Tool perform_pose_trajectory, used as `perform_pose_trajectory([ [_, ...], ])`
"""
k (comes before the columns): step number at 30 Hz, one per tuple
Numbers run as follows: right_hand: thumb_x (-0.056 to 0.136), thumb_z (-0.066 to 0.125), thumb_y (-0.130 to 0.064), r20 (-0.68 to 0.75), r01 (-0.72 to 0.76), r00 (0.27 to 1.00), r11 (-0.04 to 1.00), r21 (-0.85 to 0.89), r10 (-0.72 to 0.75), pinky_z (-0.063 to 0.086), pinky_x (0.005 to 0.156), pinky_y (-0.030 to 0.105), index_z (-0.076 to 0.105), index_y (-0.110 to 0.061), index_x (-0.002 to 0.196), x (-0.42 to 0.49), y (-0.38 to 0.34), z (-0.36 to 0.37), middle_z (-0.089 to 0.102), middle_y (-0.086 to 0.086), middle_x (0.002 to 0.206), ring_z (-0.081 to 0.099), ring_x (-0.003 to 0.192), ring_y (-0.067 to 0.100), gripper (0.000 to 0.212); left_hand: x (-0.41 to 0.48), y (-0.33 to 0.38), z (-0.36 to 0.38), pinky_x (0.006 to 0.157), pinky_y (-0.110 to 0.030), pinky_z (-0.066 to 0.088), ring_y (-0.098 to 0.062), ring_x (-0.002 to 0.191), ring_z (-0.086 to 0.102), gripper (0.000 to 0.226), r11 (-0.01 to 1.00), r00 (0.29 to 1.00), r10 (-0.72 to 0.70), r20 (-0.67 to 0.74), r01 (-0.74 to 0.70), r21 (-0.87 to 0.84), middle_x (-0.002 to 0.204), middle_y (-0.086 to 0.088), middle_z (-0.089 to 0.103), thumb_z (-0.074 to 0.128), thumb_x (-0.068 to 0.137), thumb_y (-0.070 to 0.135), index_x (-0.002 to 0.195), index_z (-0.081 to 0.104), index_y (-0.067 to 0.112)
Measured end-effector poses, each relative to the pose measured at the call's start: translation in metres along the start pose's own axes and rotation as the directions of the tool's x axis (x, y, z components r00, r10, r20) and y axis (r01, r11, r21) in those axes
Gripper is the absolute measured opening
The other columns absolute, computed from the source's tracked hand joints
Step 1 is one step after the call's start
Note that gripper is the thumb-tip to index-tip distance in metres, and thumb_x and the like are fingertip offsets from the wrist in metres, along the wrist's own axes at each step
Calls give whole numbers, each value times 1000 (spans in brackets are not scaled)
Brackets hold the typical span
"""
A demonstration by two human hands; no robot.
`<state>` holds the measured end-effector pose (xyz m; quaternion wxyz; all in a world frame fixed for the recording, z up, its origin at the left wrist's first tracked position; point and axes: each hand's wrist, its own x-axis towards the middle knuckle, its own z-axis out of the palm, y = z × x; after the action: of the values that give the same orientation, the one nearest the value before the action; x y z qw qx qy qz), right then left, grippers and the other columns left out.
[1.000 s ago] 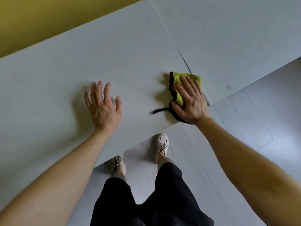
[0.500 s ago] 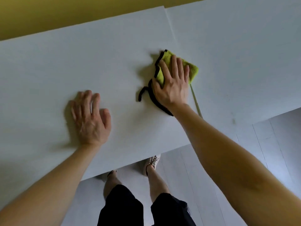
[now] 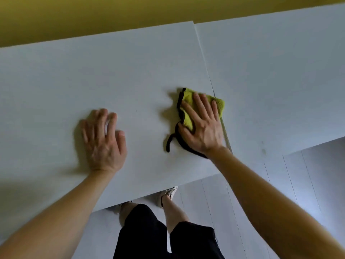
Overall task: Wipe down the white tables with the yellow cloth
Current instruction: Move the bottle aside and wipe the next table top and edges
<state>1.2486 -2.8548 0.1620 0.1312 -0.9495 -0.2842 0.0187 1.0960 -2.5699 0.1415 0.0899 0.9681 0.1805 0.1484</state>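
Note:
Two white tables stand side by side with a thin seam between them. On the left table [image 3: 93, 75], close to the seam, lies the yellow cloth [image 3: 187, 109] with its black edging and a loose black strip trailing toward me. My right hand [image 3: 202, 126] presses flat on the cloth, fingers spread, and covers most of it. My left hand [image 3: 104, 141] rests palm down on the bare left table, holding nothing. The right table [image 3: 280, 81] has a small dark smudge near its front edge.
A yellow-green wall [image 3: 93, 15] runs behind the tables. Below the front edges is pale plank flooring [image 3: 308, 184], with my legs in black shorts and light shoes standing close to the left table.
My right hand slid the cloth away from me along the seam, then drew it back a little toward the front edge. My left hand stayed planted on the table.

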Motion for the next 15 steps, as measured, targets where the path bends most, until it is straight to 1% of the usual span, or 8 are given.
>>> perform_pose_trajectory([
  [4,102,56,-54,-90,-146,985,989,-11,145,11,134,61,42,-32,167,60,20,1,27,13,179,17,167,38,70,-2,1,1,130,-66,21,-36,164,31,49,1000,1000,-2,3,2,-9,169,-13,44,45,111,29,156,54,12],
  [7,99,61,-45,-108,-153,981,986,72,160,12,133,63,43,-27,167,7,-21,5,25,14,179,15,168,37,73,0,0,-1,130,-67,21,-36,163,31,49,999,1000,-18,-5,18,-27,168,-13,45,46,110,29,155,55,11],
  [8,99,62,-44,-68,-94,993,991,99,101,13,132,65,42,-26,168,-23,-42,8,23,14,180,12,168,37,74,0,0,-2,129,-67,21,-37,163,32,49,999,1000,-18,-10,17,-28,168,-14,45,48,110,27,155,55,10],
  [10,99,67,-46,59,158,984,980,118,-166,16,130,69,41,-27,168,-74,-63,11,19,14,180,10,169,37,76,0,-2,-2,129,-68,22,-36,164,32,49,1000,1000,-14,-12,14,-28,168,-14,45,49,110,26,155,56,9],
  [12,95,71,-46,166,438,876,891,121,-453,17,131,69,41,-28,168,-68,-40,9,18,14,180,10,169,37,81,-2,-1,1,130,-67,20,-34,165,29,50,1000,1000,1,6,-1,-29,170,-14,43,47,111,26,157,54,9],
  [13,93,71,-45,185,521,826,847,107,-532,17,132,67,42,-28,167,-45,-22,7,20,14,180,12,168,37,81,-1,0,2,131,-67,20,-33,166,27,50,1000,1000,4,13,-3,-22,171,-13,42,46,111,27,158,54,10],
  [14,94,69,-44,165,542,821,837,76,-547,17,132,66,43,-27,167,-16,-4,5,22,14,180,14,168,37,80,0,1,3,131,-66,20,-33,166,27,50,1000,1000,0,16,0,-17,172,-13,42,46,111,27,158,53,10],
  [15,96,67,-44,117,492,861,869,49,-495,18,132,66,43,-27,167,15,13,4,24,15,179,16,168,38,77,0,0,3,131,-66,20,-33,166,27,50,1000,1000,-2,16,2,-16,172,-13,42,46,111,27,158,53,10],
])
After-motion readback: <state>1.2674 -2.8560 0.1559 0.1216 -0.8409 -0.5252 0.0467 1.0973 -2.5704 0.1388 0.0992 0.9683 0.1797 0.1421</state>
